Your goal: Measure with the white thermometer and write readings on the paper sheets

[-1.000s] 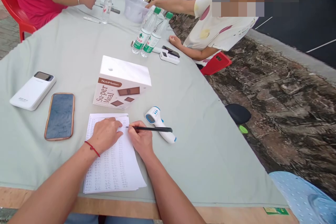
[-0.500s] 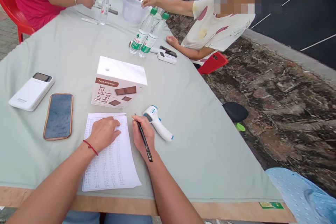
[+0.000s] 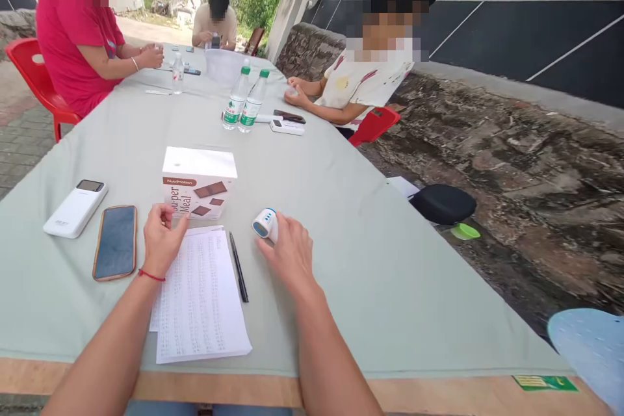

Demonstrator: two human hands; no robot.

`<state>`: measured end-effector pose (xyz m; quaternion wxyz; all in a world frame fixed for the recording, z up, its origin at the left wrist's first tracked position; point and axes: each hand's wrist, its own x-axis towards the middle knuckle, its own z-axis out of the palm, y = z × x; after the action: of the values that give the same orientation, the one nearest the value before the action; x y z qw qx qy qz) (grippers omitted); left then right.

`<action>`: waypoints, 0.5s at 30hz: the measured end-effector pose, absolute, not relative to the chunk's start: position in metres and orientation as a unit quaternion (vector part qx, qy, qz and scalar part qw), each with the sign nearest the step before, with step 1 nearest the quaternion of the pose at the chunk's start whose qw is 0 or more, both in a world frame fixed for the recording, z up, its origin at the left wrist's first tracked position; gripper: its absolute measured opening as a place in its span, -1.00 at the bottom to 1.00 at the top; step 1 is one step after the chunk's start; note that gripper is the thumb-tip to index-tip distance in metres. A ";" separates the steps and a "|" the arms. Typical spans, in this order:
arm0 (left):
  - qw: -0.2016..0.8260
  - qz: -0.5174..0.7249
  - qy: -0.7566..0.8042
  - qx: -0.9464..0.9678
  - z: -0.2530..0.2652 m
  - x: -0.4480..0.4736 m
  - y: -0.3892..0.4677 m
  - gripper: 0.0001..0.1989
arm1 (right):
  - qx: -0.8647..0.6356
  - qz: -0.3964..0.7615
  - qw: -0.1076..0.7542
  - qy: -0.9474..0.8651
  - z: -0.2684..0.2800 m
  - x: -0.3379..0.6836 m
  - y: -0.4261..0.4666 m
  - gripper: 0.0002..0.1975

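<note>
Thermometer (image 3: 266, 223) handle hidden under right hand (image 3: 288, 255), printed sheet (image 3: 199, 296) text illegible

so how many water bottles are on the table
3: two green-capped bottles, bottle one and bottle two, side by side mid-table, and a smaller bottle farther back by the person in red. More may be hidden.

The table (image 3: 341, 221) fills the lower and left part of the frame. The paper sheet (image 3: 199, 299) lies at lower centre, near the table's front edge. The pen (image 3: 238, 266) lies just right of the sheet. The thermometer (image 3: 266, 224) lies right of the pen, under the right hand (image 3: 290, 253). The left hand (image 3: 160, 240) sits over the sheet's upper left corner. The box (image 3: 197, 182) stands directly behind the sheet. The phone (image 3: 116, 242) lies left of the sheet; the power bank (image 3: 75, 208) lies left of the phone. Two bottles (image 3: 242, 101) stand behind the box, toward upper centre.
</note>
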<state>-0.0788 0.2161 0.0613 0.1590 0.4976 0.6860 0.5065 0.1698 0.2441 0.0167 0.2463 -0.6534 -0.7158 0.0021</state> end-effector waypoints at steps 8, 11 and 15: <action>0.464 0.504 0.541 0.488 0.081 -0.114 0.267 -0.24 | -0.738 0.147 0.107 -0.650 0.022 0.177 0.252 -0.64; 0.470 0.527 0.524 0.477 0.087 -0.113 0.273 -0.27 | -0.738 0.185 0.152 -0.631 0.022 0.170 0.254 -0.64; 0.402 0.615 0.528 0.427 0.093 -0.101 0.257 -0.27 | -0.672 0.257 0.350 -0.600 0.029 0.159 0.252 -0.60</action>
<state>-0.1015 0.2572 0.0934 0.4023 0.4267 0.5276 0.6146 0.1591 0.2515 0.0287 0.3499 -0.6717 -0.6003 0.2572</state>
